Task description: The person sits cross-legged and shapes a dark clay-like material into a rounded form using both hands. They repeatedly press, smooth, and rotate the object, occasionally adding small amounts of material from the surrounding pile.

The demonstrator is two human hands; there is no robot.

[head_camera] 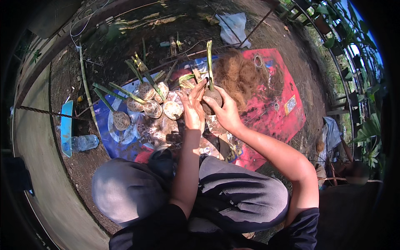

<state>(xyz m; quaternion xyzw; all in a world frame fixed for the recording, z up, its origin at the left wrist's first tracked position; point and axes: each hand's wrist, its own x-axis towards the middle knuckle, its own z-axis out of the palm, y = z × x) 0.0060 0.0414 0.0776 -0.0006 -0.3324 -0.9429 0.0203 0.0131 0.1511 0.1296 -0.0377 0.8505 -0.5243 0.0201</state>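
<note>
A round ball of dark soil (212,100) with an upright green cut plant stem (210,59) rising from its top is between my hands. My right hand (224,109) grips the ball from the right, thumb across its near face. My left hand (193,107) is held upright at the ball's left side, palm facing it, fingers extended. Left of it lie several balls wound with pale string, among them one bright ball (173,110) and one at the far left (121,120), many with green stems. Brown coconut-like fiber (236,75) is heaped beyond my right hand.
A red and blue printed sheet (281,125) covers the soil before my crossed legs. To the left are a clear plastic bottle (85,142) and a light-blue plastic piece (67,128). A coil of string (258,60) and a white plastic bag (233,28) lie farther off.
</note>
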